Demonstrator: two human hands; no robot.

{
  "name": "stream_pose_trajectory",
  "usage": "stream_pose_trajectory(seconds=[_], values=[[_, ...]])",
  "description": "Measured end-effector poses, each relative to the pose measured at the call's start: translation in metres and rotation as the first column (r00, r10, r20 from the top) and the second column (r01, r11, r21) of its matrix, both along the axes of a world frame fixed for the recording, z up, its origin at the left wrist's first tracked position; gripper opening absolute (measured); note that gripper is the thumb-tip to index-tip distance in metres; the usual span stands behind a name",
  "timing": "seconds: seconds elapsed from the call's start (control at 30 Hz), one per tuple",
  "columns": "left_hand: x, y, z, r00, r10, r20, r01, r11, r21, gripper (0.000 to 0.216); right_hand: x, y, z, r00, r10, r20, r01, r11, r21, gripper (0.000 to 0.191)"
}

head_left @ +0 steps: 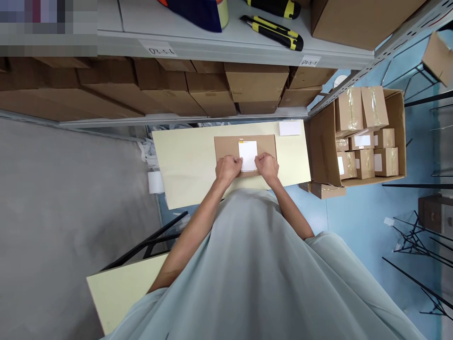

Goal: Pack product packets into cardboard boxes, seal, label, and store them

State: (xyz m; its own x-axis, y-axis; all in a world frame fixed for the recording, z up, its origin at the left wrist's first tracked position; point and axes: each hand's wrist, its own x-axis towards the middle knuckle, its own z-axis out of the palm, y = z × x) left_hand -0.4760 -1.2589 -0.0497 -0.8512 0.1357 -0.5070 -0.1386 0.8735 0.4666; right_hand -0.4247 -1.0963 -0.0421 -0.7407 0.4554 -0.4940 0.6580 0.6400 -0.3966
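A flat brown cardboard package (226, 145) lies on a cream tabletop (187, 165) in front of me. On its middle is a white label (248, 155) with a small yellow mark at its top left corner. My left hand (228, 168) is closed, thumb and fingers at the label's lower left edge. At the lower right edge, my right hand (267, 166) is curled the same way. Both hands rest over the package's near part and hide some of it. Whether the label is fully stuck down I cannot tell.
Above the tabletop runs a metal shelf (226, 46) with a utility knife (274, 32) and a tape dispenser (198, 12). Brown boxes (256, 82) fill the level below. To the right, a large open carton (322, 141) holds several small taped boxes. White paper (289, 128) lies at the tabletop's far right.
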Motion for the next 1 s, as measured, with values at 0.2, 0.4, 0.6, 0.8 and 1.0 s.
stream_pose_trajectory(seconds=[0.2, 0.4, 0.6, 0.8, 1.0], values=[[0.002, -0.001, 0.000, 1.000, -0.016, -0.005, 0.016, 1.000, 0.000, 0.028, 0.002, 0.001, -0.004, 0.999, 0.033, -0.025, -0.033, 0.999, 0.002, 0.022], [0.006, -0.010, 0.002, 0.994, -0.105, -0.010, 0.106, 0.992, 0.073, 0.015, 0.008, 0.002, 0.001, 0.996, 0.074, -0.057, -0.074, 0.997, 0.000, 0.013], [0.005, -0.026, 0.002, 0.982, -0.190, 0.002, 0.185, 0.958, 0.219, 0.034, 0.016, 0.013, 0.004, 0.941, 0.333, -0.052, -0.336, 0.940, -0.062, 0.073], [-0.020, -0.025, 0.000, 0.960, -0.275, 0.044, 0.266, 0.953, 0.146, 0.035, -0.008, 0.028, 0.005, 0.863, 0.498, 0.087, -0.492, 0.867, -0.083, 0.114], [-0.053, -0.008, 0.001, 0.940, -0.220, 0.263, 0.201, 0.975, 0.097, 0.053, -0.029, 0.029, 0.021, 0.842, 0.508, 0.179, -0.507, 0.860, -0.056, 0.116]])
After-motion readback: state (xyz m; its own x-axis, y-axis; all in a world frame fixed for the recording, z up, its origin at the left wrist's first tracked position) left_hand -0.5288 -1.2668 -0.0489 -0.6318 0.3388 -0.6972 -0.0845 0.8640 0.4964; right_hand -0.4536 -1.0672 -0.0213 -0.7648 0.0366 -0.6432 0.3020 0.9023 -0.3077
